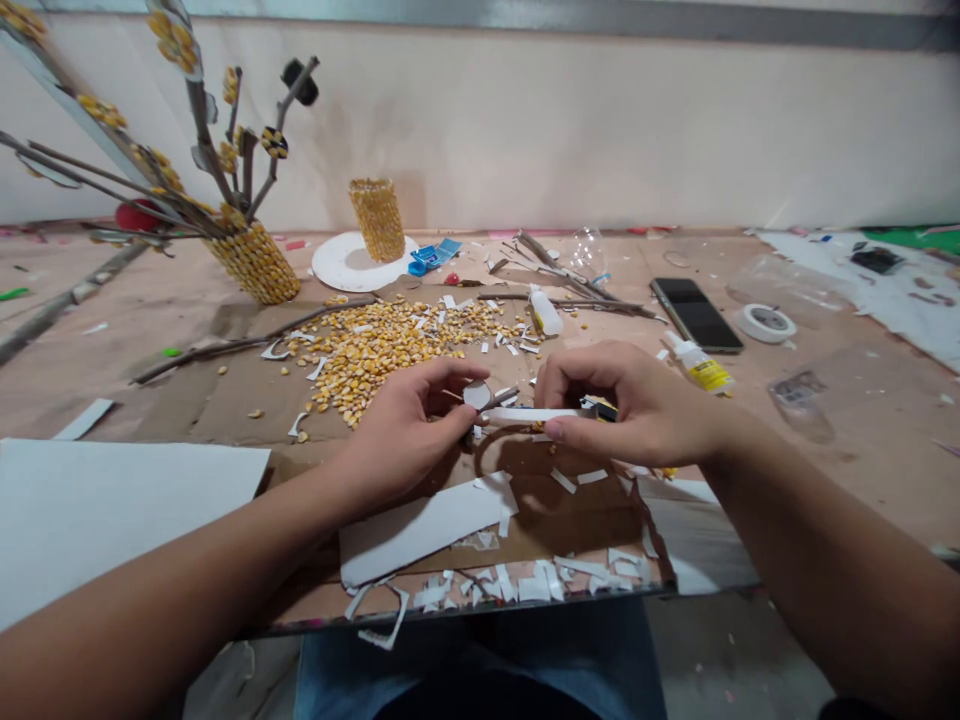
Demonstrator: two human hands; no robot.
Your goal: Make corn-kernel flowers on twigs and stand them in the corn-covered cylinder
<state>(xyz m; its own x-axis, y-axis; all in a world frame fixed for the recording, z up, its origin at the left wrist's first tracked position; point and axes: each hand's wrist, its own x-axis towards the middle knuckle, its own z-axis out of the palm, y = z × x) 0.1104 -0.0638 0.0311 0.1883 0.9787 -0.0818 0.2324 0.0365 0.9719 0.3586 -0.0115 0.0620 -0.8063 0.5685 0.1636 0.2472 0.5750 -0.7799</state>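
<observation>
Over the cardboard, my left hand (420, 425) is closed with thumb and fingers around a short dark twig (504, 398) and a small white disc (477, 394). My right hand (611, 405) pinches a narrow white strip (532, 413), whose left end reaches the twig by my left thumb. A black and yellow piece (601, 408) shows at the right fingers; its kind is hard to make out. Behind both hands spreads a pile of corn kernels (382, 345). Below them lies a white card piece (427, 530).
A kernel-covered pot with branches (255, 262) stands at left, and a smaller kernel-covered cup (377, 220) on a white disc behind. Glue bottles (703, 365), a phone (697, 314) and a tape roll (766, 323) lie right. Paper scraps (540, 583) line the front edge.
</observation>
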